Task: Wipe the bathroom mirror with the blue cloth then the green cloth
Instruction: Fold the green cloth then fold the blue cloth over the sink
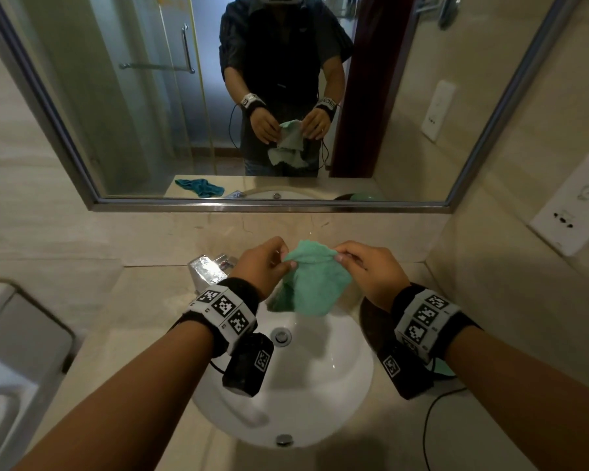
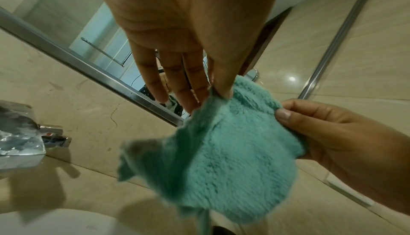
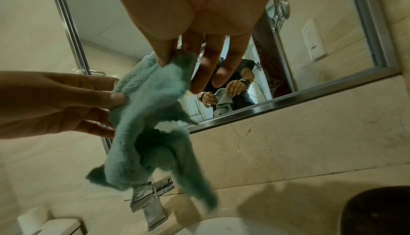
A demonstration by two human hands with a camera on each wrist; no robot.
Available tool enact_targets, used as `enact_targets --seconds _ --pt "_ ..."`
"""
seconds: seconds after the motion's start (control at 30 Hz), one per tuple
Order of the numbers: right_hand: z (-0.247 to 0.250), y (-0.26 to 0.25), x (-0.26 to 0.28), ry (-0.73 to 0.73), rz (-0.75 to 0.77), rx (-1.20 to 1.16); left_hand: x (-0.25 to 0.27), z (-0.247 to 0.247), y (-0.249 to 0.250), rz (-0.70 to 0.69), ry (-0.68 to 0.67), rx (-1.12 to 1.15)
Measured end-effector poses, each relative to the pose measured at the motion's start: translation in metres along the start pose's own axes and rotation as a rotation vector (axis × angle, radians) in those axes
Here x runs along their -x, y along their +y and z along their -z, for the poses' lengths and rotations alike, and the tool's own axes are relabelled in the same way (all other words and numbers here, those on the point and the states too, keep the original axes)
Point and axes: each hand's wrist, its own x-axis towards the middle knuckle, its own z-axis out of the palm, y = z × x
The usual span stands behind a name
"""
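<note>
Both hands hold a fluffy green cloth (image 1: pixel 315 283) above the back of the basin, below the mirror (image 1: pixel 133 113). My left hand (image 1: pixel 288 262) pinches its upper left edge between thumb and forefinger, and the other fingers stay straight (image 2: pixel 218 93). My right hand (image 1: pixel 339 256) pinches the upper right edge the same way (image 3: pixel 168 59). The cloth (image 2: pixel 221 151) hangs bunched and partly folded between them (image 3: pixel 150 98). The blue cloth (image 1: pixel 200 186) shows only as a reflection in the mirror, lying crumpled on the counter's left side.
A chrome tap (image 1: pixel 208 270) stands just left of my left hand. The white basin (image 1: pixel 303 385) lies under the cloth. A dark round dish (image 1: pixel 371 314) sits right of the basin. A wall socket (image 1: pixel 572 205) is on the right wall, a toilet tank (image 1: pixel 14 334) at the left.
</note>
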Motion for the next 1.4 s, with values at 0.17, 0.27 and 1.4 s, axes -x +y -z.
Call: enact_targets --seconds 0.17,0.27,1.4 --pt "0.001 -0.006 -0.006 -0.023 0.012 0.0 0.002 0.004 0.007 0.003 -0.053 0.012" --pt "0.003 -0.004 -0.011 0.008 -0.029 0.031 0.006 0.005 0.004 0.016 -0.079 -0.006" --pt "0.034 -0.009 -0.039 0.113 -0.176 -0.329 -0.007 -0.015 -0.009 -0.002 -0.175 -0.025"
